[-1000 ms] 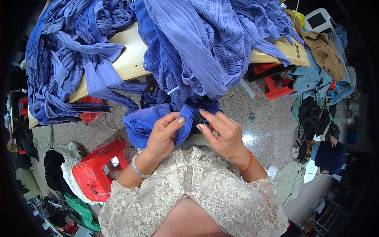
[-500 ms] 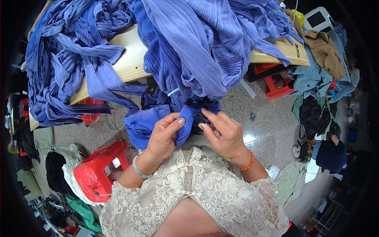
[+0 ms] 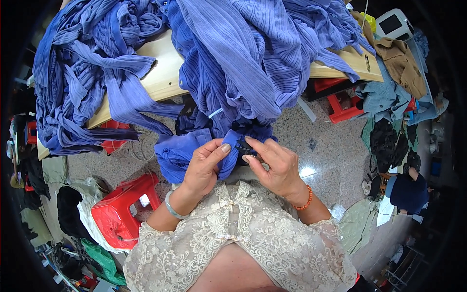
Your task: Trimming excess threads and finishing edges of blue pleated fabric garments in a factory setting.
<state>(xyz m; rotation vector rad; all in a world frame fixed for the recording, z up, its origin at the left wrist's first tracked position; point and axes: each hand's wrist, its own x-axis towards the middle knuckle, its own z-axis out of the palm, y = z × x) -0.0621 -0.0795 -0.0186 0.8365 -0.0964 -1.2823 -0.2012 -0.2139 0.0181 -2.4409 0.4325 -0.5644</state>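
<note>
My left hand [image 3: 203, 165] is closed, with thumb and fingers pinching a folded edge of a blue ribbed garment [image 3: 175, 153]. Opposite it, my right hand [image 3: 278, 166] grips small dark thread snips [image 3: 242, 147] between thumb and fingers. Their thin tips lie against the pinched cloth; whether the blades touch a thread is too small to tell. The garment hangs in front of my lap and runs up into a big heap of the same blue ribbed cloth [image 3: 233, 53] on the table.
The pale wooden table [image 3: 168, 68] carries the heap across the front. A small metal tool [image 3: 367, 62] lies near its right end, beside brown knitwear [image 3: 401, 63]. Red stools stand at lower left [image 3: 119, 209] and under the table [image 3: 343, 109]. Another person [image 3: 408, 192] is far right.
The snips and my right fingers have shifted slightly against the cloth edge. My left hand keeps its pinch, and the whole view has moved a touch.
</note>
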